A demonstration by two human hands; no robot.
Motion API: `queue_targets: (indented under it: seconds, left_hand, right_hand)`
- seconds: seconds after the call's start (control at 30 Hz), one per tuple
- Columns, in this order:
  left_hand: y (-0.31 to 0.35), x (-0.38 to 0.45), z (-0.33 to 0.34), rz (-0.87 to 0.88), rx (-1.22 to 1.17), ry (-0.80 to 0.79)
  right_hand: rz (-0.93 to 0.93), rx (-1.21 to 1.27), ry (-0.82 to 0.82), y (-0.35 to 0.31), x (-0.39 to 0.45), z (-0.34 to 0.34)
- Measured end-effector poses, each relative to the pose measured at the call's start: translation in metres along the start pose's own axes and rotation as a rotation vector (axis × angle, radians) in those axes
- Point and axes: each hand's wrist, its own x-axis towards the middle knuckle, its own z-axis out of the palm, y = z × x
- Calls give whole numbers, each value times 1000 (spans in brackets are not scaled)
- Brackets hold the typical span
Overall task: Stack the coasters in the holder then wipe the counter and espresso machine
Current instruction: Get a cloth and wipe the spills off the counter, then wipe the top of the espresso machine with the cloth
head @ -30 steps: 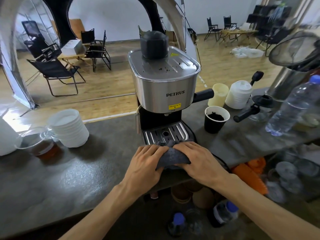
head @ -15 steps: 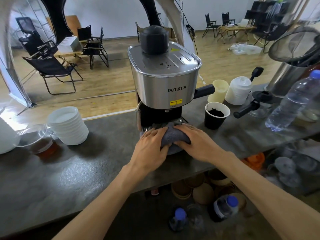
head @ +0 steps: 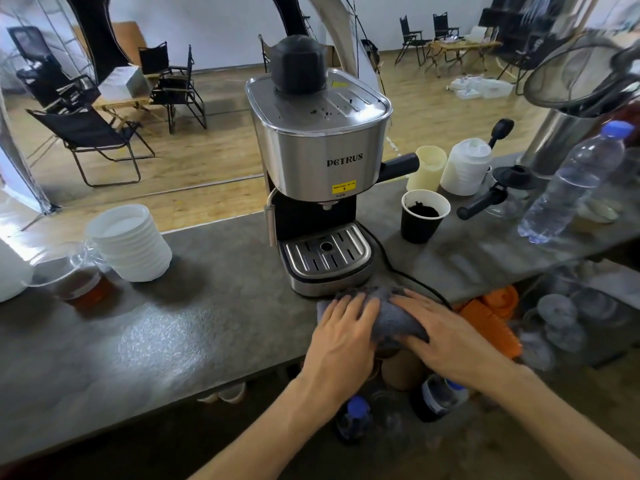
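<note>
Both hands press a grey cloth [head: 388, 315] flat on the grey surface [head: 194, 327], just in front of the espresso machine [head: 322, 168] and at its 5 o'clock. The left hand [head: 341, 336] lies on the cloth's left half with fingers straight and spread; the right hand [head: 446, 336] covers its right half, fingers extended, thumb tucked under the cloth's near fold. The cloth sits right at the near edge of the surface, which runs diagonally below the wrists. A black power cord [head: 408, 275] runs from the machine's base past the cloth at its 1 o'clock.

The widest bare stretch of surface lies at the cloth's 9 o'clock, reaching toward a stack of white bowls [head: 130, 242] and a glass cup of brown liquid [head: 81, 282]. At 2 o'clock a black paper cup [head: 424, 216] holding coffee grounds stands near the machine, with a plastic water bottle [head: 571, 181] farther right.

Half a second ago the cloth and hands were up on the drip tray [head: 327, 252]; now they are off it and the tray is uncovered.
</note>
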Motion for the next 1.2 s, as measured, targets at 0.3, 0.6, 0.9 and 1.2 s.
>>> queue_targets:
  seconds: [0.3,0.6,0.9,1.2]
  left_hand:
    - [-35,-50,-7,-21,56,-30]
    - [-84,-128,-52,-190,111,-47]
    - [-113,-190,-111,-400,68,-5]
    - [-150,-79,-119,-406,-26,-37]
  right_hand:
    - [-89,-19,44,-42,-8,45]
    - [-229,38,36,-123,4,100]
    - [-377,101,-147,-208,30,114]
    - [-110,7,-213,-201,117,73]
